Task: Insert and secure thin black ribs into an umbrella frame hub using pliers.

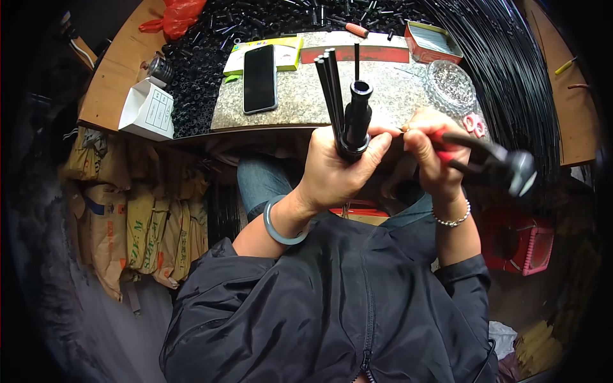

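Observation:
My left hand (338,159) is closed around a hollow black tubular part (358,118), its open end up. Several thin black rods (330,86) with pale tips stand beside the tube in the same grip. Close by on the right, my right hand (434,150) is closed on a tool with red-and-black handles (476,142). Its dark and metallic head sticks out to the right, smeared by motion, so its kind is unclear. Thumb and finger of that hand also pinch something tiny near the left thumb; I cannot make it out.
On the bench lie a phone (260,80), a yellow box (289,53), a glass dish (450,86), an open red box (433,43) and pink-handled scissors (474,125). Black small parts (188,96) and long black rods (511,70) flank the work board. Sacks (105,220) stand below left.

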The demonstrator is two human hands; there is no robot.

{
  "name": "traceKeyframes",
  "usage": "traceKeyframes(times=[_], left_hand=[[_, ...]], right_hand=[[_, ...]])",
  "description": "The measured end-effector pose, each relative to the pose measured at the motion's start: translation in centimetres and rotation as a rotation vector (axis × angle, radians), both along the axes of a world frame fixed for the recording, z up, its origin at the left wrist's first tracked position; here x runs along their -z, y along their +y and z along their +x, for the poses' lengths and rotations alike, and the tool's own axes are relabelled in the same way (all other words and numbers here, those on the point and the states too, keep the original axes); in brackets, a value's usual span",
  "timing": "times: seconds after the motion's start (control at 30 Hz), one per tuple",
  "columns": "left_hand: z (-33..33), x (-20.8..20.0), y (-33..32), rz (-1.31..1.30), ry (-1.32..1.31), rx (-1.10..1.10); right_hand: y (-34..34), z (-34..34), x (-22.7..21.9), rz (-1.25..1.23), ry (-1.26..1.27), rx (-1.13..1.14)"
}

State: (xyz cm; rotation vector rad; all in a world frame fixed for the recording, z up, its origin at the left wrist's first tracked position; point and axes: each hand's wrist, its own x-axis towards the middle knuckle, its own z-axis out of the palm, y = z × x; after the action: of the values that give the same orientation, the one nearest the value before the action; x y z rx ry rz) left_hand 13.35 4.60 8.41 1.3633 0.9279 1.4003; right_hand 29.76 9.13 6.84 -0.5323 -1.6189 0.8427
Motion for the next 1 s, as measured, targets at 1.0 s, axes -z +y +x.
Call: traceKeyframes(times=[1.0], left_hand=[[-1.1, 0.2, -0.6, 0.193, 0.044, 0.011]], right_hand=[[-1.2, -2.5, -0.6, 0.423, -0.066, 0.195]])
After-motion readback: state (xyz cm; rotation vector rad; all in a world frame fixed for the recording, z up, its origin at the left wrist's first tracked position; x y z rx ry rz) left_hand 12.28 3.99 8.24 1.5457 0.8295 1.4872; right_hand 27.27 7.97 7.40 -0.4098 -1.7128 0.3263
